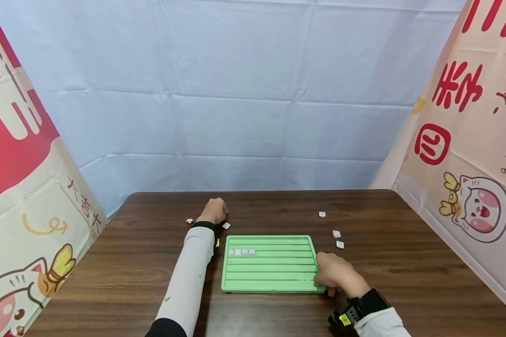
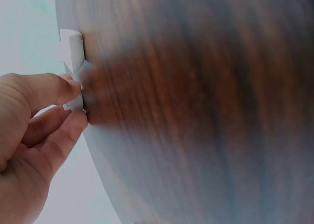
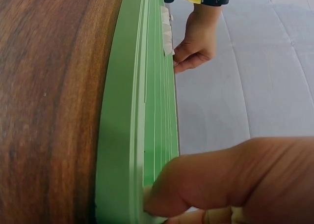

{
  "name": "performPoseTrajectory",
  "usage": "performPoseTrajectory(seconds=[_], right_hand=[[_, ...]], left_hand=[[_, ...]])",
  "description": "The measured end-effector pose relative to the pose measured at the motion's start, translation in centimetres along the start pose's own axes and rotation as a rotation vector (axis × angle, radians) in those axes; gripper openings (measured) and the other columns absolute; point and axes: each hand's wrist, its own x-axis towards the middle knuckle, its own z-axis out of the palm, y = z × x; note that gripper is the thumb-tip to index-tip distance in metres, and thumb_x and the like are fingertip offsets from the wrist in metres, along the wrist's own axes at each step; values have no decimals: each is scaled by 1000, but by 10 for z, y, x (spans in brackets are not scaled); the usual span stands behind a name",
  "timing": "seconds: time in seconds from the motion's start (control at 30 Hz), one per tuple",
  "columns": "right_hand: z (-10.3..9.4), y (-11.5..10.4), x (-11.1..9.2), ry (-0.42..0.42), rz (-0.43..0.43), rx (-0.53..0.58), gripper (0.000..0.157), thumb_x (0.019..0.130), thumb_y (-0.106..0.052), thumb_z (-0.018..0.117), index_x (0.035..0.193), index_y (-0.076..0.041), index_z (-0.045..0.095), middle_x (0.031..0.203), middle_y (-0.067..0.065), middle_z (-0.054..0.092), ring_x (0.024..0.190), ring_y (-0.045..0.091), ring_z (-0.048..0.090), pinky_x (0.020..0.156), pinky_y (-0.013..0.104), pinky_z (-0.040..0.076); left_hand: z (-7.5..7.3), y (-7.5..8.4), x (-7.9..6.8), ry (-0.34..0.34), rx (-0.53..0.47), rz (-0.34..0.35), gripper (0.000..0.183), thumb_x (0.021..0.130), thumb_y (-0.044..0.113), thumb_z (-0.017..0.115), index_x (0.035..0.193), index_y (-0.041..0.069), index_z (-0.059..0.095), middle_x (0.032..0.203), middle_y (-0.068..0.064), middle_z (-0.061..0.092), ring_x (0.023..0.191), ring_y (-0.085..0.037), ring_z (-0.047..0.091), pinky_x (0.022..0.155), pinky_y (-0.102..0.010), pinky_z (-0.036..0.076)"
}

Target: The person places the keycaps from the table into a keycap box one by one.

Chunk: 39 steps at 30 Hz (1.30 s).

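Observation:
Near the back left of the table, my left hand (image 1: 212, 210) pinches a small white tile (image 2: 74, 104) between thumb and fingers, low at the tabletop. A second white tile (image 2: 72, 47) stands just beyond the fingertips in the left wrist view. In the head view, one loose tile (image 1: 189, 221) lies left of this hand and another tile (image 1: 226, 225) lies to its right. My right hand (image 1: 339, 274) grips the front right corner of a green ridged board (image 1: 274, 267), thumb over the rim. A short row of several white tiles (image 1: 241, 252) sits on the board's upper left.
Three more white tiles lie right of the board: a far tile (image 1: 322, 214), a middle tile (image 1: 336, 234) and a nearer tile (image 1: 340, 245). The dark wooden table (image 1: 109, 276) ends at a pale blue cloth backdrop (image 1: 236, 117), with printed cloths at both sides.

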Motion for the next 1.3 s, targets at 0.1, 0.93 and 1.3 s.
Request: performPoseTrajectory(seconds=[0.1,0.93,1.3], right_hand=[[1,1,0,6,-6,-12,12,74,1,60,70,-4,50,53,10,54,37,18,54,36,26,37],[3,4,0,5,0,-5,10,75,1,60,73,-4,51,55,10,54,39,19,55,36,25,37],[4,5,0,23,-10,-19,11,74,0,60,72,-4,51,55,10,53,37,18,54,35,26,37]], left_hand=[[1,1,-1,26,23,12,15,86,-4,60,83,4,72,84,-8,66,81,-26,62,74,-37,51],[-4,1,-4,21,-45,2,16,86,-1,61,75,6,70,76,-4,64,71,-20,60,68,-35,51],[-20,6,-6,61,-67,82,13,85,-2,61,81,6,72,84,-3,64,77,-21,60,72,-37,50]])
